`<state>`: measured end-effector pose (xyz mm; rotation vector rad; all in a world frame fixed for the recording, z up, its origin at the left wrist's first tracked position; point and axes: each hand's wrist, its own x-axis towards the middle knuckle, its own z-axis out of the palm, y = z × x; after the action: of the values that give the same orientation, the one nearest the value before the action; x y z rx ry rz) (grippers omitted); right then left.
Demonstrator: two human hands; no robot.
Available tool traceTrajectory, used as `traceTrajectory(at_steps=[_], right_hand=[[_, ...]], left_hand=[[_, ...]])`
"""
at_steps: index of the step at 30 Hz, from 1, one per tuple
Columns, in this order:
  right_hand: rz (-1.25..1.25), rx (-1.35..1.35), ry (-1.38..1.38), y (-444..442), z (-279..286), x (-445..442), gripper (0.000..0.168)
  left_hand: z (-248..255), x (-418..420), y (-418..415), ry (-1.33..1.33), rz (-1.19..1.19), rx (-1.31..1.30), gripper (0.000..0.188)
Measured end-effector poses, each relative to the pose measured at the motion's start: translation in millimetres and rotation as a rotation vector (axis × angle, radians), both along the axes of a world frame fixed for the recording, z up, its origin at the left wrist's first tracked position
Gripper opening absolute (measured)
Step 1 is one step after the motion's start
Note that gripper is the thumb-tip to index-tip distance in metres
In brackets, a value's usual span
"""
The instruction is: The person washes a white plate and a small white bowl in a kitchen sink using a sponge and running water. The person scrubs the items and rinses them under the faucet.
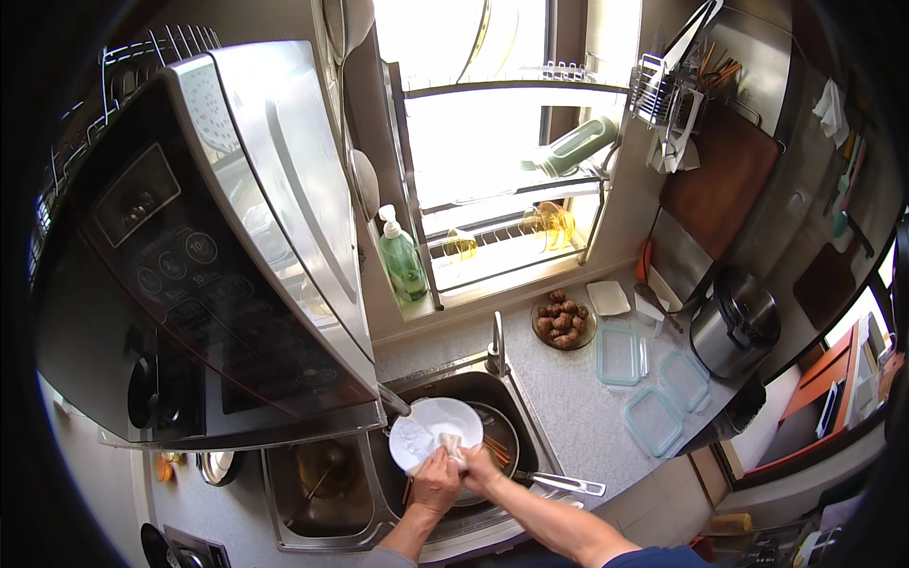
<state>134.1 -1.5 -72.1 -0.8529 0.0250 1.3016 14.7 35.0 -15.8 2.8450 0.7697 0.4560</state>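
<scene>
A white cloth (450,445) is bunched between my two hands, over the near edge of a white bowl (415,419). My left hand (437,479) closes on its lower end, with the bowl's rim just behind the fingers. From the right, my right hand (480,466) grips the same cloth. Beneath the bowl, in the right basin of a steel sink (419,383), sits a pan (513,433) with wooden chopsticks (496,450) in it. The pan's handle (564,484) juts out over the sink's right edge. What supports the bowl is partly hidden.
The faucet (497,348) rises behind the basin. A microwave (213,248) looms close on the left. Rightward on the counter are a bowl of brown round taro-like roots (562,323), several teal-rimmed lids (619,356) and a steel electric cooker (735,323). A green pump bottle (403,263) stands by the window.
</scene>
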Motion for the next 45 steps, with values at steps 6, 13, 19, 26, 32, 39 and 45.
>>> traceTrajectory(at_steps=[6, 13, 19, 26, 32, 39, 45], right_hand=[[0.373, 0.031, 0.004, -6.4, 39.8, 43.3, 0.04], [0.411, 0.05, -0.138, -19.8, 47.2, 34.0, 0.048], [0.475, -0.124, -0.184, -6.5, 41.1, 32.4, 0.039], [-0.06, 0.081, 0.003, 2.1, 34.0, -11.7, 0.053], [0.169, 0.137, 0.04, -5.8, 12.6, 22.7, 0.046], [0.373, 0.057, -0.101, -21.7, 50.1, 37.6, 0.049], [0.26, -0.07, -0.334, -13.9, 49.3, 2.7, 0.049]], left_hand=[[-27.7, -29.0, 33.3, -0.211, -0.2, 0.124, 0.009], [-54.3, -49.9, 44.4, -0.071, -0.281, 0.003, 0.018], [-37.7, -30.6, 22.0, -0.069, -0.161, 0.108, 0.023], [4.9, -9.5, 5.3, -0.195, -0.026, 0.093, 0.01], [-2.5, -22.3, 19.5, -0.07, -0.146, 0.129, 0.011], [28.5, -47.0, 41.7, 0.005, -0.269, 0.28, 0.013], [-15.7, -39.5, 27.2, -0.133, -0.237, 0.033, 0.01]])
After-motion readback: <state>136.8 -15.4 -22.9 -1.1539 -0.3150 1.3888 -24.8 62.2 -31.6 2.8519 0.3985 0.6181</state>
